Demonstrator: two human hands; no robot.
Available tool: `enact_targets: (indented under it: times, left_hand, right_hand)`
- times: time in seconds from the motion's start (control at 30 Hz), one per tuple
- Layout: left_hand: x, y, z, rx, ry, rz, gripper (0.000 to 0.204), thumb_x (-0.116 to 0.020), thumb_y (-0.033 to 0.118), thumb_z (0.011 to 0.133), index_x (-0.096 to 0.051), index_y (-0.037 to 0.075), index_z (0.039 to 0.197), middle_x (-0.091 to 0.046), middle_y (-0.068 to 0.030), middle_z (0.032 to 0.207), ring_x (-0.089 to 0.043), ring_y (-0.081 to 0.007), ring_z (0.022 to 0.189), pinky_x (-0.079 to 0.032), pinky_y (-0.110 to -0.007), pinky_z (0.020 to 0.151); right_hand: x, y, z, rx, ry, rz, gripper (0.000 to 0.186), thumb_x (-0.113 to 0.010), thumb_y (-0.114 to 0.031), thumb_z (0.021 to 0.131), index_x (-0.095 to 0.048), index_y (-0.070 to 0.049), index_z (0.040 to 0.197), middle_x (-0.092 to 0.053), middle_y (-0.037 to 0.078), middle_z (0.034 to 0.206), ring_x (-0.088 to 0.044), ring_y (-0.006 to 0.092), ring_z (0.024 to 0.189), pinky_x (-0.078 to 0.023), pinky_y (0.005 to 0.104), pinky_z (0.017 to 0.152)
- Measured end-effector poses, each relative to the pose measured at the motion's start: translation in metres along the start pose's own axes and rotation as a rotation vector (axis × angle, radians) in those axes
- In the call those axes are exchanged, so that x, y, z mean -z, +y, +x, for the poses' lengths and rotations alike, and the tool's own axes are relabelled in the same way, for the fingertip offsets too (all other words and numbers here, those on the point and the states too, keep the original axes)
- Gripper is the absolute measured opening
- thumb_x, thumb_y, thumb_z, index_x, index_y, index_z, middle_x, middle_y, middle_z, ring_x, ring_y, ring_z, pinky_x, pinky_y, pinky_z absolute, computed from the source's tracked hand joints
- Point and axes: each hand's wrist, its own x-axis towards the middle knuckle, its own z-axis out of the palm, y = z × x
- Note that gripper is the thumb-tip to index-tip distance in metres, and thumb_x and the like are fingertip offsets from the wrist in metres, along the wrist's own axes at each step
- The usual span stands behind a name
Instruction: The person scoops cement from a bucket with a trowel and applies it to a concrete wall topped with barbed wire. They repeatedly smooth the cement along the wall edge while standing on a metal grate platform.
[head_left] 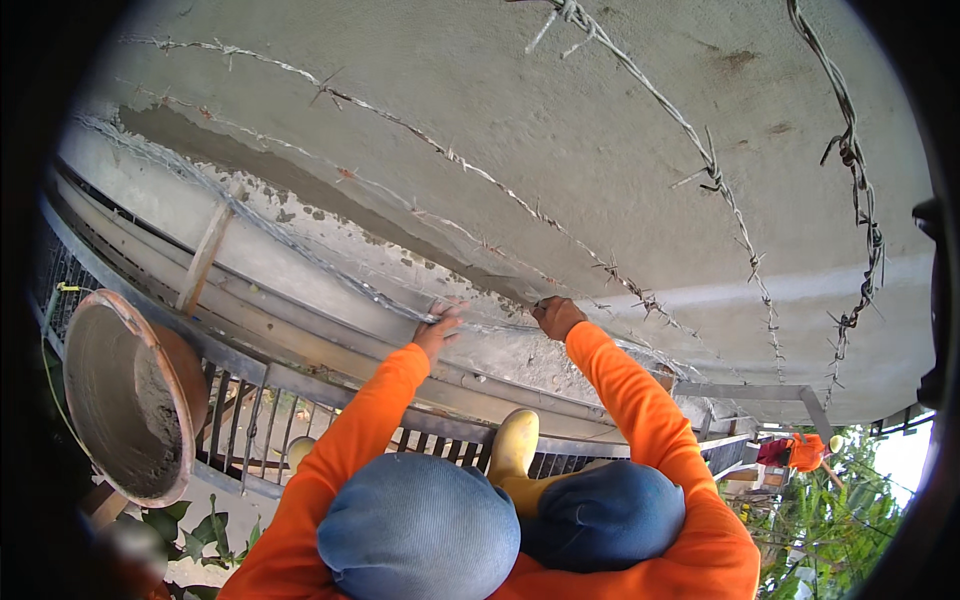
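My left hand (440, 328) rests by a strand of barbed wire (365, 288) at the wall's foot, fingers spread. Whether it grips the wire cannot be told. Just right of it, my right hand (558, 316) is closed against the lower wall; a small dark end shows at its fingers, but the rest of what it holds is hidden. Around it, a band of wet, darker mortar (330, 204) runs along the grey plastered wall (560, 130). Rough, crumbly mortar (340, 240) lies below that band.
More barbed-wire strands (705, 165) cross in front of the wall. A mortar-smeared bucket (180, 400) stands at left beside a metal railing (240, 430). My yellow boot (514, 450) is below my hands. Another person (803, 452) in orange is far right, near green plants (840, 520).
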Motion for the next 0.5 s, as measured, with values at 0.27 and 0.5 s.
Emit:
enact_targets:
  times: [0.27, 0.5]
  left_hand:
    - [0.001, -0.001, 0.002, -0.005, -0.04, 0.01, 0.052, -0.063, 0.016, 0.093, -0.049, 0.025, 0.142, -0.057, 0.007, 0.144, -0.046, -0.0139, 0.131, -0.042, -0.04, 0.101]
    - [0.0, 0.0, 0.003, -0.011, -0.015, 0.006, 0.054, -0.063, 0.016, 0.092, -0.048, 0.024, 0.143, -0.056, 0.0064, 0.145, -0.046, -0.0141, 0.131, -0.041, -0.04, 0.102]
  right_hand:
    - [0.019, 0.021, -0.048, -0.024, 0.121, 0.081, 0.04, -0.055, -0.043, 0.096, -0.072, -0.013, 0.118, -0.071, 0.022, 0.111, -0.067, 0.0434, 0.105, -0.053, 0.0513, 0.094]
    - [0.018, 0.04, -0.076, 0.056, 0.155, 0.111, 0.042, -0.055, -0.043, 0.098, -0.072, -0.01, 0.118, -0.072, 0.025, 0.102, -0.068, 0.0457, 0.1, -0.054, 0.0505, 0.09]
